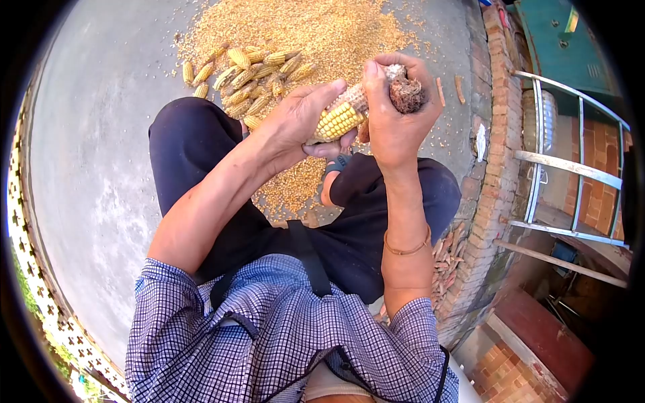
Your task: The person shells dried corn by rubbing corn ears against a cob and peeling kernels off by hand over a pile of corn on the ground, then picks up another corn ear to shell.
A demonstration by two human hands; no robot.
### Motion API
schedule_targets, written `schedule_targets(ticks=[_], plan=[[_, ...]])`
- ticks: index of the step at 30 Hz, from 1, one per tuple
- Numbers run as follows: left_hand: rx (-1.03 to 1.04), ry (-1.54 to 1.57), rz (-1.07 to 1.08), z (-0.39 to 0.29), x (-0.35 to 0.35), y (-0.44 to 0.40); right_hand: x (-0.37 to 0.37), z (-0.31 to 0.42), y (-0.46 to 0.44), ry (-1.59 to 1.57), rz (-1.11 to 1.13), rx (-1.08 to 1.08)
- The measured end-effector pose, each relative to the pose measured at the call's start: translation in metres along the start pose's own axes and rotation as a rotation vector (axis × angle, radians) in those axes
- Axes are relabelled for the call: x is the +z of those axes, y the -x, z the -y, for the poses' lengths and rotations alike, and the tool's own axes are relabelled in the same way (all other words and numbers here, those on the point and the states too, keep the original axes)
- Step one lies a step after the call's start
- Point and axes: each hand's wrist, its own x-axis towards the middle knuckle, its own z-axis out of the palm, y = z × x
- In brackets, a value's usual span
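Note:
My left hand (306, 124) is closed around the lower end of a corn cob (339, 121), which still bears yellow kernels there. Bare whitish cob shows between my two hands. My right hand (403, 111) is wrapped round the upper part, where a pale, brown-tufted end (407, 93) sticks out by the thumb; whether this is the same cob or a second one, I cannot tell. Beyond my hands, a heap of loose kernels (316, 30) spreads on the grey floor, with a pile of whole cobs (252, 77) at its left side.
My bent knees frame more loose kernels (292, 188) on the floor. Along the right runs a low brick edge (500, 134), with a metal ladder-like frame (571, 164) beyond it. Stripped reddish cobs (447, 265) lie beside my right knee. A patterned wall (40, 289) stands far left.

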Motion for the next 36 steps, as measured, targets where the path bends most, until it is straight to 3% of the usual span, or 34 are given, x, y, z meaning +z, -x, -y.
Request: schedule_targets(ticks=[8,10,16,20,28,31,36], plan=[[-0.061,-0.046,0.165,-0.003,-0.004,0.004,-0.006,0.006,0.001,-0.047,0.064,-0.072],[-0.031,-0.095,0.164,-0.002,-0.003,0.007,-0.008,0.006,-0.001,-0.137,0.097,0.014],[-0.084,0.148,0.212,-0.008,-0.007,0.009,-0.009,-0.007,-0.005,-0.334,0.058,0.225],[-0.013,0.049,0.177,-0.013,0.001,0.016,-0.009,-0.003,-0.007,-0.433,0.038,0.286],[0.196,-0.098,0.162,0.002,0.000,0.016,-0.003,-0.006,-0.007,-0.363,-0.049,0.258],[0.148,-0.081,0.041,0.001,0.004,0.019,0.000,-0.007,-0.003,-0.252,-0.064,0.169],[0.124,0.001,0.081,0.003,0.003,0.015,-0.007,-0.009,-0.008,-0.301,-0.019,0.175]])
